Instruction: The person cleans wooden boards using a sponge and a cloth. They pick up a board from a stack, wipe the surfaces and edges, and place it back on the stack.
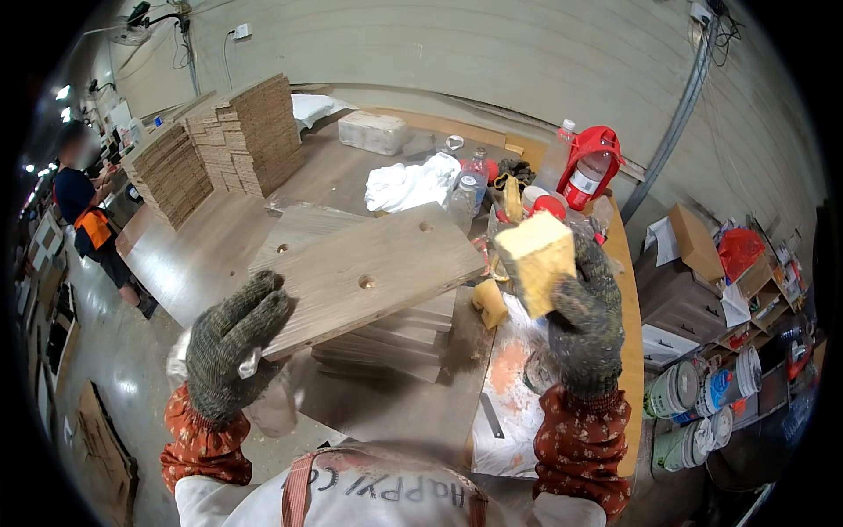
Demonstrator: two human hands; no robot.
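Observation:
My left hand point(230, 347), in a dark grey-green knit glove, grips the left end of a grey-brown wooden board point(395, 268). The board has several drilled holes and lies askew over a stack of similar boards point(386, 342). A bit of white material shows by the left fingers; what it belongs to is unclear. To the right of the board, my right hand point(587, 316), gloved alike, holds up a yellow sponge point(534, 255) between thumb and fingers. Another yellow sponge piece point(489, 303) rests on the table below it.
Tall stacks of brown panels point(250, 136) stand at the back left. Behind the board are a white cloth point(413, 183), bottles point(463, 202) and a red bag point(601, 145). A thin dark blade point(492, 415) lies on stained white sheeting. Buckets point(674, 386) stand right; another person point(92, 211) works far left.

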